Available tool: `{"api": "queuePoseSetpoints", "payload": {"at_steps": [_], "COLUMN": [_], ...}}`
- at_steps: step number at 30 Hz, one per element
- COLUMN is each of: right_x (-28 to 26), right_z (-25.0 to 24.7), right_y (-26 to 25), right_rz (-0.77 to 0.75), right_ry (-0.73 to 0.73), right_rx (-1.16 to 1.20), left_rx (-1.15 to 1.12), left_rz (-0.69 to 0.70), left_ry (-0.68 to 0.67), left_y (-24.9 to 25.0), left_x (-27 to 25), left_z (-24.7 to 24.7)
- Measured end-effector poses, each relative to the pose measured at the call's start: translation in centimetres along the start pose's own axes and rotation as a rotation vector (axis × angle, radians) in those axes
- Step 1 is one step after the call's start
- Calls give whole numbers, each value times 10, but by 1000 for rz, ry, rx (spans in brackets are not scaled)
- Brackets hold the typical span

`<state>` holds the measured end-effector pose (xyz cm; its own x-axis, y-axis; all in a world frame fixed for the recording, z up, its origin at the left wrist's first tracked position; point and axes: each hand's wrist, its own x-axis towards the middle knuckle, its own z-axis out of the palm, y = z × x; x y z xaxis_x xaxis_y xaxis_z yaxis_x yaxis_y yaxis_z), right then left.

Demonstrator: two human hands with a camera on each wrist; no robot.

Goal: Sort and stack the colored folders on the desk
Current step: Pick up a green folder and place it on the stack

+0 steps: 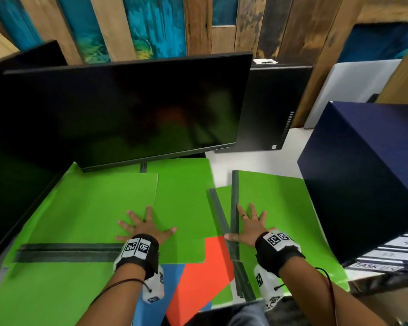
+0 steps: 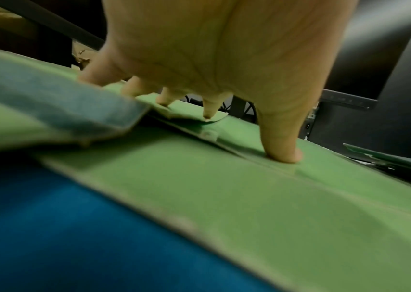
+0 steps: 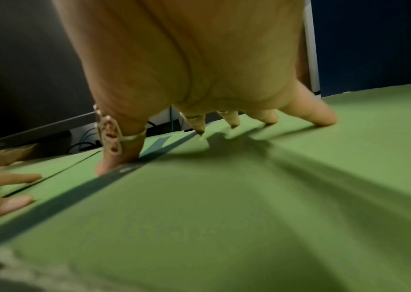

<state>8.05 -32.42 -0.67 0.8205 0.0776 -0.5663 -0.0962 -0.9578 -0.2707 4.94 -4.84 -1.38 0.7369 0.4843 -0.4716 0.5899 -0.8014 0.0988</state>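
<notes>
Head view shows both hands flat, fingers spread, on overlapping green folders that cover the table. Under the left hand [image 1: 144,228] lies a green folder [image 1: 97,203] of thin, matte card with a rounded far corner; its fingertips rest along the edge where that sheet overlaps a second green folder [image 1: 181,208] on its thumb side. A dark grey spine strip [image 1: 66,252] runs sideways away from the left wrist on the little-finger side. The right hand [image 1: 249,228] presses, fingers splayed and straight, on another green folder [image 1: 276,201], its thumb touching the dark grey binding strip [image 1: 234,208] along that folder's left edge. Between the two wrists, an orange-red folder [image 1: 203,274] and a blue folder [image 1: 172,274] show from beneath the green ones, both smooth and flat. Left wrist view shows the fingertips [image 2: 283,156] bearing down on layered green card, with blue below. Right wrist view shows a ring [image 3: 110,136] on the thumb. Beyond the fingers stands a black monitor [image 1: 127,109], and to the outer side of the right hand a dark navy box [image 1: 368,175].
</notes>
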Motion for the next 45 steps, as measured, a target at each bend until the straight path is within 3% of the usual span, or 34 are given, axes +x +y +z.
{"api": "queuePoseSetpoints", "payload": {"at_steps": [9,13,15,17,18,20,22,24,28,40,45], "right_x": [-9,-10,-7,-4,-2,3,11,20,41,56,60], "right_z": [12,5,0,-6,-9,-12,-11,-10,-12,-7,-14], "right_y": [-6,-16,-25,-38,-46,-64,-83,-100,-120,-143,-141], "right_rz": [-6,-24,-98,-217,-277,-369,-407,-384,-261,-117,-84], "right_ry": [-53,148,290,341,335,277,190,124,125,122,175], "right_rx": [49,104,147,186,188,145,68,13,3,47,274], "left_rx": [220,241,199,160,132,77,35,17,-24,-265,-546], "left_rz": [274,483,611,659,622,372,84,-52,-22,42,2], "left_ry": [30,5,6,66,147,267,218,96,-31,146,168], "left_y": [31,40,37,29,25,14,2,-9,-32,-69,-72], "left_x": [-10,-19,-22,-27,-30,-34,-32,-28,-28,-29,-17], "left_z": [-1,7,13,17,17,12,5,5,11,-5,-22]}}
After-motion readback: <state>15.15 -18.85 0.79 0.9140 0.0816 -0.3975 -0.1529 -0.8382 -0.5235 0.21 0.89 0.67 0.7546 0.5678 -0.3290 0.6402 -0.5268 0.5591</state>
